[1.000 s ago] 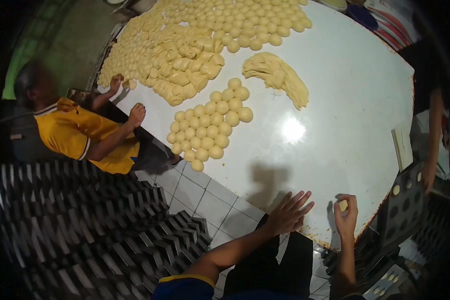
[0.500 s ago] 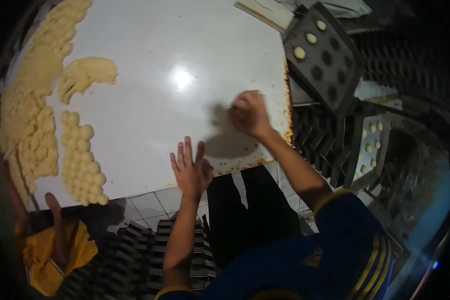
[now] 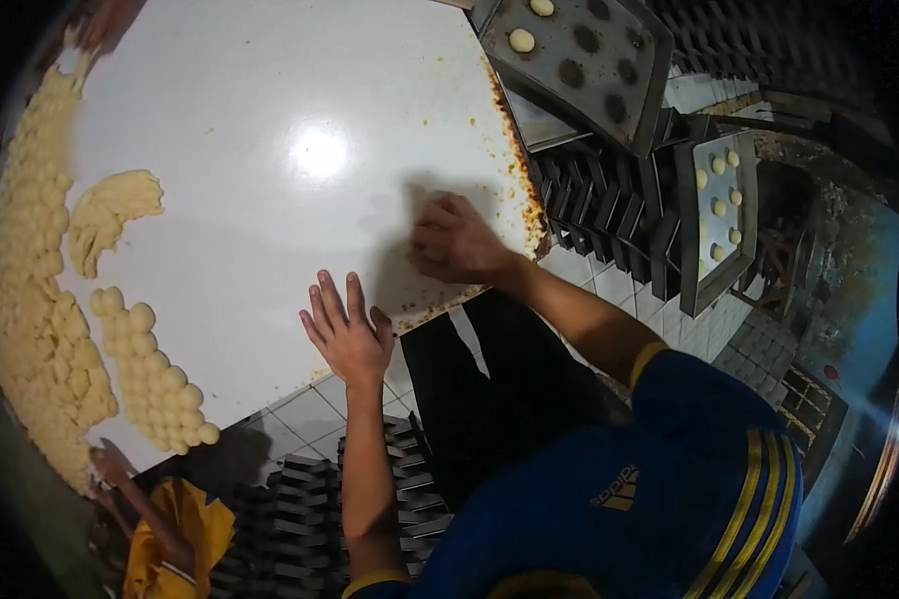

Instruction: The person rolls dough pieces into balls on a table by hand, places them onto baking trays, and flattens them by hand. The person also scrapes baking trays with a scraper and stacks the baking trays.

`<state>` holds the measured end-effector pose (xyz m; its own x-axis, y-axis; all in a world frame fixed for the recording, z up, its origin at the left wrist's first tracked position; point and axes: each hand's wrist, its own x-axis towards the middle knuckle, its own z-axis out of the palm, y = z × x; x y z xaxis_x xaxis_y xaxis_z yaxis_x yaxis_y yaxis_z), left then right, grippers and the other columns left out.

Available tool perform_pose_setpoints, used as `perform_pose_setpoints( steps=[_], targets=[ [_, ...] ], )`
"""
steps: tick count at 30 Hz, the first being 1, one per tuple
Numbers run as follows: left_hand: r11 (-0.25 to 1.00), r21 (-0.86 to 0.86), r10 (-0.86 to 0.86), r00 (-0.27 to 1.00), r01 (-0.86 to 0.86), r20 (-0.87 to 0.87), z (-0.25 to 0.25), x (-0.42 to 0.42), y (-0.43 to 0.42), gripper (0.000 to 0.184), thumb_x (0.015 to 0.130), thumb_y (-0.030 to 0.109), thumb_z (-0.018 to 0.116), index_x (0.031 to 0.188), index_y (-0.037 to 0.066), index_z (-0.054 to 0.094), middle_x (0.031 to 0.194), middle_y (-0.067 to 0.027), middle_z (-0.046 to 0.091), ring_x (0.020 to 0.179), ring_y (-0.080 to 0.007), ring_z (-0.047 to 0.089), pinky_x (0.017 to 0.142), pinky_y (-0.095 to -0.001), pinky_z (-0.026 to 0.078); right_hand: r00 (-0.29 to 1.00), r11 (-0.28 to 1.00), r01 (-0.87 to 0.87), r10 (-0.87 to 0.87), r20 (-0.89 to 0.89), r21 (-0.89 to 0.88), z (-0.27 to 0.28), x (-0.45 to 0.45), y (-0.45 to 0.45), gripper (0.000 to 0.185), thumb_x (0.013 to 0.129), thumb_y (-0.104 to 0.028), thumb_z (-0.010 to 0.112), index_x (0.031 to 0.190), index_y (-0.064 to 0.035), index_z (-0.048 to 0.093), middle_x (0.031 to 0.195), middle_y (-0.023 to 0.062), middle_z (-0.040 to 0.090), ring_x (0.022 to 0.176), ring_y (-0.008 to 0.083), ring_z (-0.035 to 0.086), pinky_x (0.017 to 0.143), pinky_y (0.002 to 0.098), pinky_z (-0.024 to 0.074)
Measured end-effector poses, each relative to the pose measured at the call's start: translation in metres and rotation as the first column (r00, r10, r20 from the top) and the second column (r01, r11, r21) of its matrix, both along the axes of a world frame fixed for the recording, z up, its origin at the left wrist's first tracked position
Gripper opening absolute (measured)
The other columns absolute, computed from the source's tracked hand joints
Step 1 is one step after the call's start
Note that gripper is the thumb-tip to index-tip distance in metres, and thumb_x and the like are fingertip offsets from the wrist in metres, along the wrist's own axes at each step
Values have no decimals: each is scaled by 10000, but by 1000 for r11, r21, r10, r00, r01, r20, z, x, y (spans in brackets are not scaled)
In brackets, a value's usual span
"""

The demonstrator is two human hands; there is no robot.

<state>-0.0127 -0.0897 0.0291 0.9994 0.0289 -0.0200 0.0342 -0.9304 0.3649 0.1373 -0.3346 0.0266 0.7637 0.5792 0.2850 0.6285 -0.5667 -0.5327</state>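
Note:
My left hand (image 3: 350, 334) lies near the front edge of the white table (image 3: 240, 260), palm down with fingers stretched out. To its upper right, my right hand (image 3: 454, 240) is curled over the tabletop, knuckles up. Whatever its fingers enclose is hidden beneath it, and a dark shadow surrounds it. At the left stand rows of smooth, pale dough balls (image 3: 155, 374). Above those balls lies a loose piece of dough (image 3: 115, 215). Along the far left edge stretches a long mass of dough lumps and balls (image 3: 40, 299).
At upper right, a dark baking tray (image 3: 569, 70) carries pale dough balls; another tray (image 3: 719, 200) with several balls sits lower. Stacked dark trays (image 3: 609, 200) stand beside the table. A co-worker in yellow (image 3: 180, 534) reaches to the dough at lower left; another hand (image 3: 100, 25) is at upper left.
The view has shifted, so the trays sit higher and farther left. My right hand is lower and turned knuckles up. My left hand stays spread. A hand has appeared at upper left.

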Motion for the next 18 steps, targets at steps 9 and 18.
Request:
perform_pose_setpoints(
  steps=[9, 18],
  targets=[
    [1000, 10, 5, 1000, -5, 3, -3, 1, -1, 763, 944, 217, 687, 1686, 201, 506, 1816, -190, 350, 1656, -431, 342, 1334, -669, 204, 994, 996, 86, -85, -69, 14, 10, 11, 17, 261, 877, -286, 879, 835, -139, 667, 995, 47, 664, 993, 310, 634, 905, 476, 514],
    [1000, 3, 4, 1000, -4, -13, -1, 0, -2, 730, 967, 199, 676, 1677, 173, 507, 1820, -197, 329, 1661, -439, 319, 1335, -673, 189, 980, 987, 157, -153, -127, 18, 15, 36, 8, 168, 875, -197, 869, 893, -145, 711, 925, 26, 663, 961, 299, 641, 895, 461, 519]
  ],
)
